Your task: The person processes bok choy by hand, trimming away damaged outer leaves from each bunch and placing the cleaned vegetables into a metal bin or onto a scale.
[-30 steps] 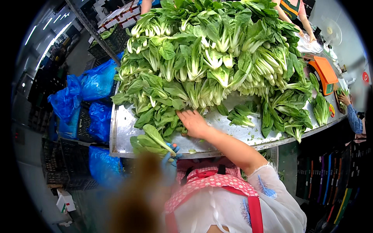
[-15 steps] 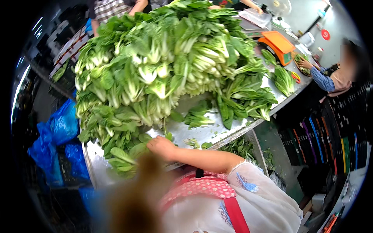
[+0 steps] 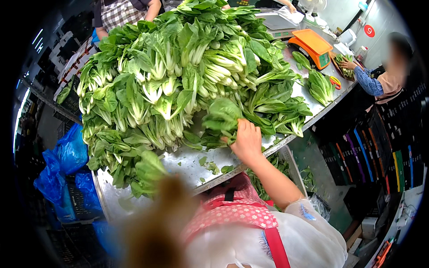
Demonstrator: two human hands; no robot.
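Note:
My right hand (image 3: pixel 248 142) is closed on a leafy green vegetable (image 3: pixel 222 115), which looks like bok choy and is partly blurred. It is just over the metal table (image 3: pixel 196 172), at the near side of a large heap of bok choy (image 3: pixel 174 67). A brown blur covers the lower middle, and my left hand does not show. Beside that blur, a blurred bunch of leaves (image 3: pixel 149 172) sticks out over the table; what holds it, if anything, is hidden.
An orange scale (image 3: pixel 311 44) and red-yellow scissors (image 3: pixel 335 82) lie at the far right. Another person's hand (image 3: pixel 347 64) touches greens there; a person in a checked apron (image 3: pixel 120 13) stands behind the heap. Blue bags (image 3: pixel 71 152) are at left, stacked dark crates (image 3: pixel 366 156) at right.
My right hand has moved from the left part of the near table edge to the right and farther in, and now grips a bok choy. The leaves beside the blur have shifted upward.

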